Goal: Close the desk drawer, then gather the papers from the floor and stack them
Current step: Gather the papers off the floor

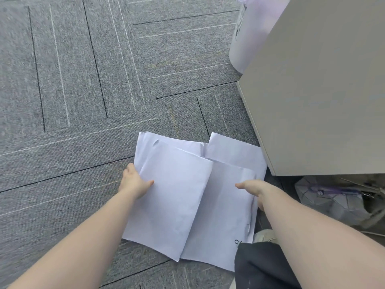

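Several white paper sheets (177,197) lie overlapping on the grey carpet just in front of me. My left hand (134,181) grips the left edge of the top left sheets, thumb on top. My right hand (253,189) holds the right-hand sheets (225,215) at their right edge, thumb on top and fingers under. One more sheet (231,150) lies flat behind them, next to the beige desk cabinet (312,97). No drawer front is in view.
A white bin with a lilac liner (248,34) stands behind the cabinet. A grey faceted bag (327,199) lies under the desk at right. My dark trouser leg (262,265) and shoe (264,235) are at the bottom right. Grey carpet (73,90) spreads to the left.
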### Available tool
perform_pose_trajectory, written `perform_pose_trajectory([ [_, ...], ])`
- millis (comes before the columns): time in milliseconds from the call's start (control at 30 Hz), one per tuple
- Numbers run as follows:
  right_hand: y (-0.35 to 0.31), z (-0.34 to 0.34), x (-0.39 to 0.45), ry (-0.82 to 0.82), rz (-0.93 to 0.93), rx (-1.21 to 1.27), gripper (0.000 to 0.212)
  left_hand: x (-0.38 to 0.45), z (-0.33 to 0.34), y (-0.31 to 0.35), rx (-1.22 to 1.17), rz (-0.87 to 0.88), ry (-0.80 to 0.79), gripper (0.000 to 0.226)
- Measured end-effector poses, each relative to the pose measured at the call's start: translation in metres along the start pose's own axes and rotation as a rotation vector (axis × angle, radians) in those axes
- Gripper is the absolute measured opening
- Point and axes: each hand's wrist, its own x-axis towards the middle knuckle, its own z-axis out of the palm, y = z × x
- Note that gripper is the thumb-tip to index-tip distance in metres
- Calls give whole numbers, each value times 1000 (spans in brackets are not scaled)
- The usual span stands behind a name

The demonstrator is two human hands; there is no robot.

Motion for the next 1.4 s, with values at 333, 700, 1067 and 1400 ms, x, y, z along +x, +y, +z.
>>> perform_pose_trajectory([
  [333, 12, -7, 13, 21, 40, 70, 99, -9, 11, 23, -11, 69, -26, 32],
  [700, -14, 20, 8, -92, -120, 51, 58, 1, -20, 9, -288, 23, -67, 17],
  [1067, -25, 12, -18, 22, -403, 145, 30, -1, -31, 9, -464, 119, -61, 34],
  [1400, -102, -38, -124, -45, -631, 352, 21, -40, -130, 61, -899, 288, -22, 24],
])
